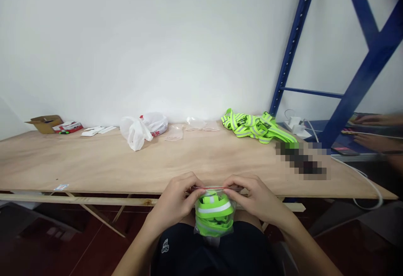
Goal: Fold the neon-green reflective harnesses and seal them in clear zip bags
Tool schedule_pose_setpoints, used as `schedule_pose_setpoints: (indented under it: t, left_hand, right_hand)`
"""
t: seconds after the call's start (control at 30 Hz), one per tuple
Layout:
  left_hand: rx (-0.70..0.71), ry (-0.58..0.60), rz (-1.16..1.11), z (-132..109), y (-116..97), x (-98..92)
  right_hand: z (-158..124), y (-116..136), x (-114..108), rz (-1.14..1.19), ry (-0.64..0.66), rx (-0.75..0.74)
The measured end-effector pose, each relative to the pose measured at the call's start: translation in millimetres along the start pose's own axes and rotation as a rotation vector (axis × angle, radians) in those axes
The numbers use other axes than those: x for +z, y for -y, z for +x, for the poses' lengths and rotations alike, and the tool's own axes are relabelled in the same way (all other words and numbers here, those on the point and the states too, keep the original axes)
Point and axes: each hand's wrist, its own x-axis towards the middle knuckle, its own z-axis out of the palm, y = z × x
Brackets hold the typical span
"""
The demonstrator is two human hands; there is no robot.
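A clear zip bag [214, 215] with a red strip along its top hangs over my lap at the table's front edge. Folded inside it is a neon green strap with silver reflective bands [214, 209]. My left hand [181, 198] pinches the left end of the bag's top between thumb and fingers. At the right end, my right hand [252, 196] pinches the same top edge. The red strip runs straight between the two hands. Whether the seal is fully pressed together I cannot tell.
On the wooden table [141, 166] lie a heap of green reflective straps [252, 127], flat clear bags [174, 132], a white plastic bag [137, 131] and a cardboard box [45, 124]. A blue rack [292, 45] and white cable [362, 173] stand right. Another person's hand [374, 119] shows at far right.
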Motion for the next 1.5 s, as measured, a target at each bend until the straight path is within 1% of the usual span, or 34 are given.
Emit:
schedule_pose_setpoints:
  t: [0.1, 0.23, 0.37, 0.53, 0.63, 0.8, 0.9, 1.0, 1.1, 1.23, 1.33, 1.5]
  left_hand:
    - [-0.044, 0.029, -0.030, -1, -1, -0.2]
    - [-0.114, 0.093, -0.072, -3, -1, -0.2]
    - [-0.113, 0.121, -0.097, 0, 2, 1.5]
    - [-0.089, 0.125, -0.032, 5, 9, 1.0]
    - [-0.082, 0.129, 0.002, 3, 9, -1.1]
    - [-0.093, 0.077, 0.027, -6, 1, -8.8]
    - [-0.112, 0.059, 0.028, -10, -4, -13.8]
    - [-0.123, 0.050, 0.005, -11, -4, -15.2]
    - [-0.120, 0.056, -0.019, -9, -1, -11.4]
    - [-0.073, 0.056, -0.034, -4, 6, -0.7]
    - [-0.036, 0.061, -0.023, -2, 10, 6.6]
    - [-0.074, 0.091, -0.034, -5, 10, 11.6]
  right_hand:
    - [1, -2, 3, -0.042, -0.011, -0.031]
    - [0, -2, 5, -0.074, 0.026, -0.047]
    - [2, -1, 9, -0.080, 0.030, -0.049]
    - [5, -4, 15, -0.064, 0.049, -0.041]
    - [5, -7, 16, -0.037, 0.074, -0.023]
    - [3, -11, 12, 0.046, 0.105, 0.039]
    - [4, -10, 9, 0.066, 0.079, 0.051]
    - [6, -7, 8, 0.075, 0.058, 0.047]
    - [7, -6, 7, 0.055, 0.041, -0.002]
    - [8, -9, 8, 0.060, 0.005, -0.054]
    - [9, -11, 9, 0.067, -0.003, -0.056]
    - [8, -8, 10, 0.078, 0.016, -0.014]
